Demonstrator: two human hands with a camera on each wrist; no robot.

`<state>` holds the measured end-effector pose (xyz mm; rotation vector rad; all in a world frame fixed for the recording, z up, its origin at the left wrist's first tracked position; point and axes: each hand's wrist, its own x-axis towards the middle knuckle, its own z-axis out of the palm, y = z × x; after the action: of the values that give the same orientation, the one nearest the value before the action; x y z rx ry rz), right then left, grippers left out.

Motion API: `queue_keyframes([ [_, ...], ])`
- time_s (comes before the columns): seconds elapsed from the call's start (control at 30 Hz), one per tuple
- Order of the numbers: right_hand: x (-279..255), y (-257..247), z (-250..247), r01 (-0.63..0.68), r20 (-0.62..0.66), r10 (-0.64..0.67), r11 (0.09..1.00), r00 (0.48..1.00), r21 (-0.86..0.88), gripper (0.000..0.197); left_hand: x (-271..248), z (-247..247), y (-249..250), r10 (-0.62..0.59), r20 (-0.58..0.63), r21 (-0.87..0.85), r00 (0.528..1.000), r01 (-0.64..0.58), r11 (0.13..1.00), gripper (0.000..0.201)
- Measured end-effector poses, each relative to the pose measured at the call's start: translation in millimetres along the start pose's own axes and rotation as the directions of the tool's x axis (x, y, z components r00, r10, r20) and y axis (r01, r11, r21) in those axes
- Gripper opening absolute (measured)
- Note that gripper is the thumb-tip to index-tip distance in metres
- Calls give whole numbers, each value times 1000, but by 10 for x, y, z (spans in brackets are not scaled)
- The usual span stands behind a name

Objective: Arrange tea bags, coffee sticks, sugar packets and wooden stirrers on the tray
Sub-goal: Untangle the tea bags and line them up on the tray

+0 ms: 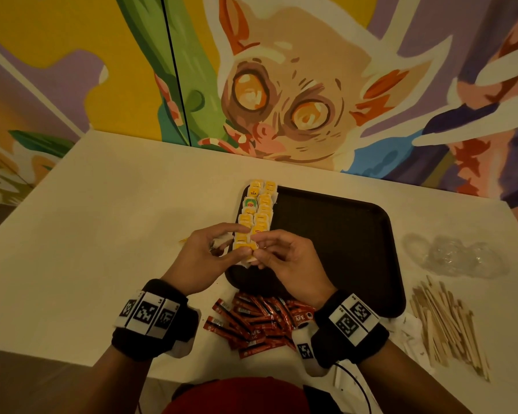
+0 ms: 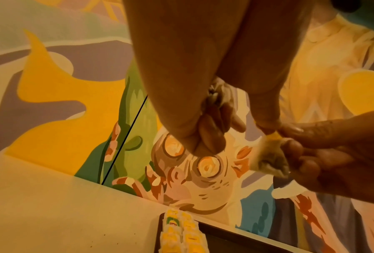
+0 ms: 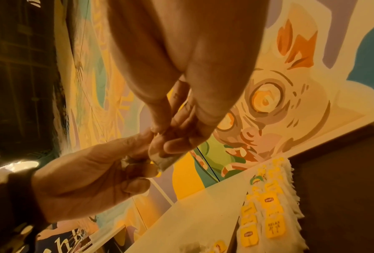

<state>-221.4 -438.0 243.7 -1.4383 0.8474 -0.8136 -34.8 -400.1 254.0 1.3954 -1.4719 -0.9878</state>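
- The left hand point(image 1: 202, 258) and the right hand point(image 1: 284, 259) meet above the near left corner of the dark tray point(image 1: 335, 234), their fingertips together on one tea bag point(image 2: 270, 157).
- In the left wrist view that tea bag hangs as a pale pouch with a yellow tag at its top; the right hand's fingers point(image 2: 307, 150) are curled round its right edge, and the left thumb tip touches the tag from above.
- The left hand's other fingers point(image 2: 212, 130) are curled in toward the palm, and something small and crumpled sits among them (too blurred to name).
- In the right wrist view the same pouch shows below the right hand's fingertips point(image 3: 177, 143), with the left hand reaching in from the left to pinch it.
- A double row of tea bags point(image 1: 257, 213) lies along the tray's left edge, yellow tags up, one with a green label point(image 1: 249, 202) near the far end; the rest of the tray floor is bare and dark.
- A heap of red coffee sticks point(image 1: 257, 321) lies on the table point(image 1: 117, 219), just beside the tray's near edge and between the two wrists.
- The wooden stirrers point(image 1: 449, 324) lie in a loose pile on the table to the right of the tray, near its near right corner.
- Crumpled clear plastic wrap point(image 1: 458, 255) rests beyond the stirrers, off the tray.
- Some white packets point(image 1: 410, 330) peek out beside the stirrers (whether these are the sugar I cannot tell).
- Both wrists wear black bands point(image 1: 153, 321) with printed square markers.
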Motion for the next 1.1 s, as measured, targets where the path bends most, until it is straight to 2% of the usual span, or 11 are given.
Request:
queue_keyframes([
  [0.2,-14,-28,-47,21,23,-18,995,1000,-98,30,14,-44,-15,32,89,38,996,-35,999,9],
  [0.3,-42,-48,-80,11,38,-7,994,999,-107,31,12,-51,-30,9,119,39,993,-13,999,12],
  [0.43,-102,-12,-83,-7,30,9,998,1000,-57,29,-19,0,-41,25,66,30,998,-27,999,14],
  [0.6,-172,43,-50,-153,99,152,988,983,10,20,-71,49,-119,73,-43,99,996,-69,993,9],
  [0.77,-199,104,-32,-236,146,238,971,960,-37,16,-178,58,-259,142,-24,191,990,-135,972,12],
  [0.97,-178,164,-13,-271,161,273,962,948,-38,7,-269,71,-328,140,-38,212,989,-129,969,9],
  [1.1,-166,177,24,-266,125,270,963,955,-50,8,-308,77,-340,127,-30,278,991,-114,954,10],
])
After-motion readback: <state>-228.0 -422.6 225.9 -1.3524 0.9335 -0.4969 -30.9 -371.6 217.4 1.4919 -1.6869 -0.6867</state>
